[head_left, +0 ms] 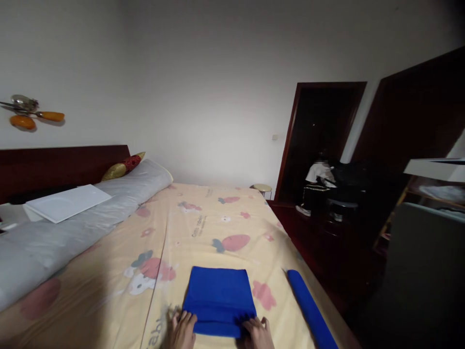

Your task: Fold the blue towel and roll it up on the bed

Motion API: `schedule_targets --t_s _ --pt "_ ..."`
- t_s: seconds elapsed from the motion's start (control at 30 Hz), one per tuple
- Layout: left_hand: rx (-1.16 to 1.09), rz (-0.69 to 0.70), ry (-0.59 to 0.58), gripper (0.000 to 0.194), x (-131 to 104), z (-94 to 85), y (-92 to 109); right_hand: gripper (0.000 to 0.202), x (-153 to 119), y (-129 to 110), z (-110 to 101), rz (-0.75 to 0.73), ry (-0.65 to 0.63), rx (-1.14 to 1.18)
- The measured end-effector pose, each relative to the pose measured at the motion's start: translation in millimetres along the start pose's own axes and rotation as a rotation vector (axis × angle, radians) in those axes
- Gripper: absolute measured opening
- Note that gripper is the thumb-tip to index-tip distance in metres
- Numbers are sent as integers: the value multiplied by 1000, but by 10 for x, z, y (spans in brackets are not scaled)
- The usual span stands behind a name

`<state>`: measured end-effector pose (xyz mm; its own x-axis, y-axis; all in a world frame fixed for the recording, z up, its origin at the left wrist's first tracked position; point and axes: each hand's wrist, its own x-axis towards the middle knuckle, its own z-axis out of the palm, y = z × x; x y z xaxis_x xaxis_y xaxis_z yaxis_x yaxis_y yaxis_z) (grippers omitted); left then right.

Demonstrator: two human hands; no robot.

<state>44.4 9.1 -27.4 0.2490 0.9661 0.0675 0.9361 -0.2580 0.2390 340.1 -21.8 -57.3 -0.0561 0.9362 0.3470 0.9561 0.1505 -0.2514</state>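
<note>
While both hands (184,329) (259,333) curl fingers (189,316) on blue cloth (221,291), pinch unclear; sheet (196,208) reads "rabbit".

One blue cloth (219,290), one roll (311,308)

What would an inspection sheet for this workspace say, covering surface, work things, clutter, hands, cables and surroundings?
Surface: patterned bedsheet, lightly wrinkled.
Work things: blue cloth, laid flat, apparently folded.
Clutter: blue roll to the cloth's right; flat white object on the grey bolster.
Grippers: left hand and right hand, fingers at the cloth's near left and right corners; whether they pinch it is unclear.
Cables: nothing seen.
Surroundings: round stool beyond the bed; a person near the dark doorway; right side dim.
</note>
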Motion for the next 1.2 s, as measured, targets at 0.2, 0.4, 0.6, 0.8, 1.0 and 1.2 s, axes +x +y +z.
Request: schedule_targets --t_s 0.2,0.4,0.6,0.8,1.0,1.2 --pt "-21 -173 -58 42 77 -5 84 34 41 84 44 19 -76 18" --pt "55 41 422 50 46 597 176 43 -24 -479 535 -39 367 -56" --pt "111 536 619 42 -14 571 174 36 -21 -557 685 -334 520 -60" --pt "131 203 611 31 -103 315 -316 33 -172 293 172 -240 387 -211" --pt "89 365 501 46 -34 423 324 38 -66 -305 262 -274 244 -90" --pt "90 400 364 50 -6 394 113 41 -56 -230 326 -248 188 -69"
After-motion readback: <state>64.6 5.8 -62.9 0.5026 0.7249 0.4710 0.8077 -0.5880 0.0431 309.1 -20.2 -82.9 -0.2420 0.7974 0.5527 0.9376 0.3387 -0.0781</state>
